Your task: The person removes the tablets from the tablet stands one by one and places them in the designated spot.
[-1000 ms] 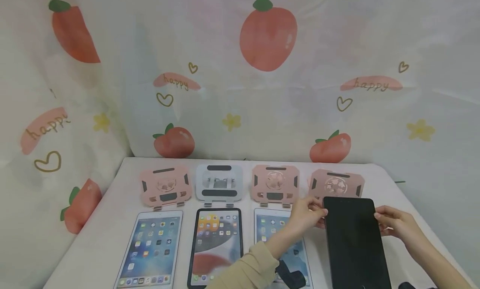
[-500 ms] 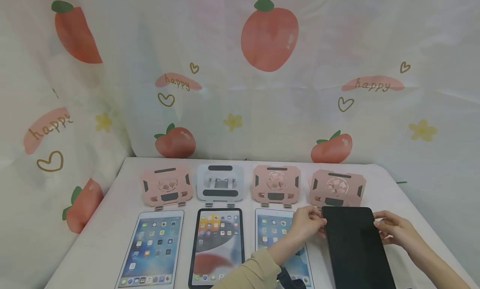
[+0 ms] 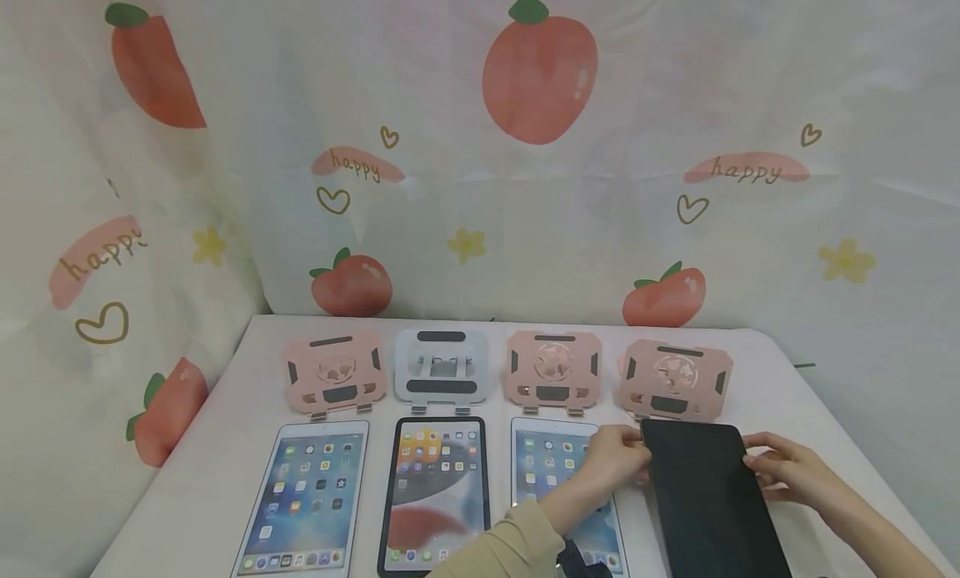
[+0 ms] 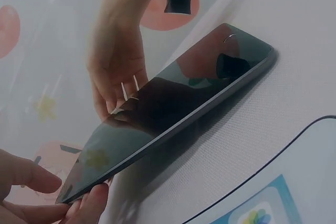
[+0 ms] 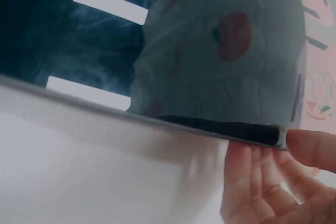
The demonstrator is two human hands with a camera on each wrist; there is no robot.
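A dark-screened tablet lies at the right of the row, its far end raised off the table in the left wrist view. My left hand pinches its far left corner between thumb and fingers. On the opposite edge, my right hand pinches the far right corner, thumb on top and fingers below. Just beyond the tablet's far end stands a pink tablet stand with dark pads. The glossy screen reflects the backdrop and lights in the right wrist view.
Three lit tablets lie to the left: a white-framed one, a black-framed one and another white one, partly behind my left arm. Behind them stand a pink stand, a pale blue one and another pink one.
Both hands have lowered the far end of the dark tablet toward me, so more of the rightmost pink stand shows. The grip at both corners stays the same.
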